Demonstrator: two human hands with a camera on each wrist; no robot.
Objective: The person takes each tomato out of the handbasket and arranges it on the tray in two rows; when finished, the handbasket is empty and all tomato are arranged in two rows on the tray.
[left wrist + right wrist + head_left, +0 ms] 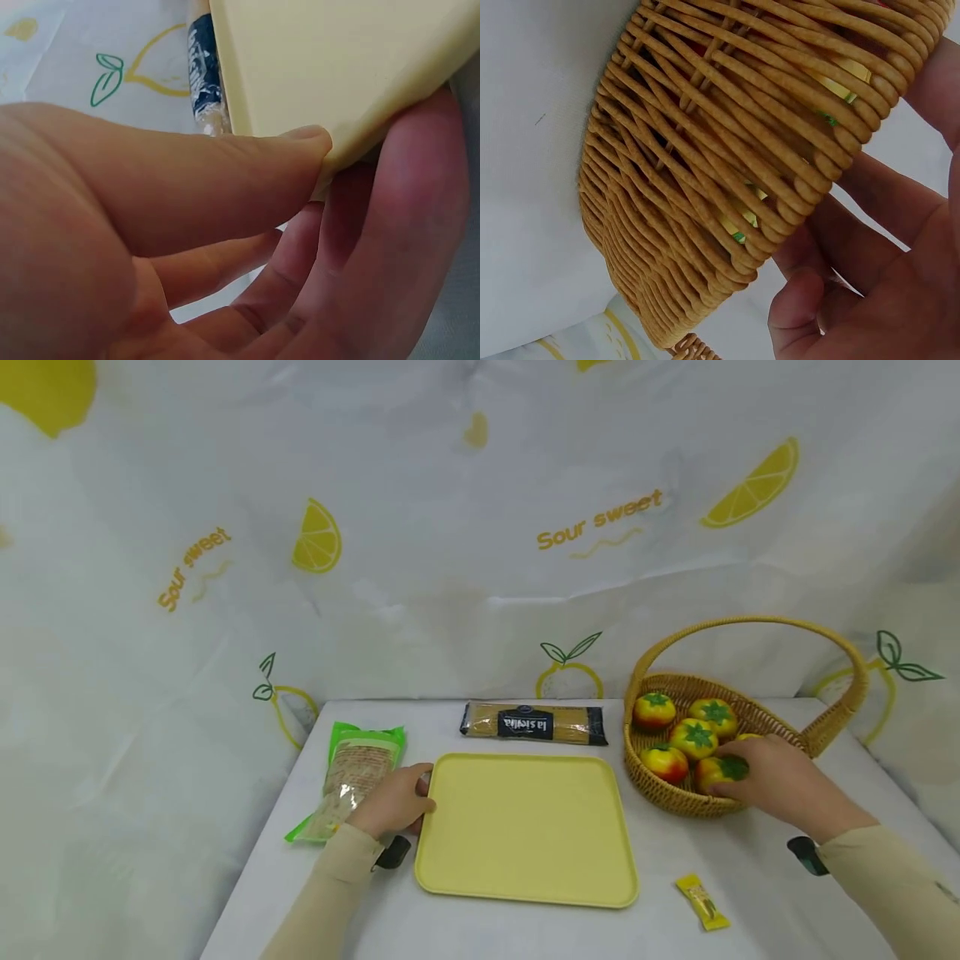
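A yellow tray (525, 827) lies flat in the middle of the white table. My left hand (397, 802) pinches its left edge, thumb (225, 180) on top of the tray's rim (337, 60) and fingers underneath. At the right stands a wicker basket (675, 797) with several red-yellow tomato-like fruits (693, 737). My right hand (772, 781) reaches over the basket's near rim and its fingers curl round the front fruit (720, 770). In the right wrist view the thumb (802, 300) stays outside the woven wall (705, 165).
A dark-labelled spaghetti packet (534, 723) lies just behind the tray. A green-edged packet (352, 777) lies left of my left hand. A small yellow sachet (702, 902) sits near the front edge. Lemon-print cloth hangs behind and to both sides.
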